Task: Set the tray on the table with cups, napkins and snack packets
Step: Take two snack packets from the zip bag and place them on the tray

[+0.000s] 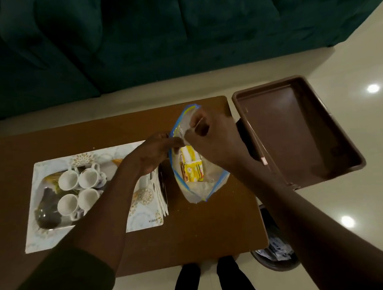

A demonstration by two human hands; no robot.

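Both hands work at a clear zip bag (196, 166) lying on the brown table (190, 232). Her or his left hand (152, 153) pinches the bag's near lip, fingers closed on the plastic, while the right hand (210, 135) grips the opposite lip, pulling the mouth apart. Inside the bag sit yellow snack packets (192, 166). At nine o'clock from the bag lies a patterned tray (47, 234) carrying four white cups (78, 191) clustered together, with a stack of napkins (159, 194) along the tray's edge nearest the bag. At two o'clock from the bag, off the table's end, a brown bin (299, 127) stands open.
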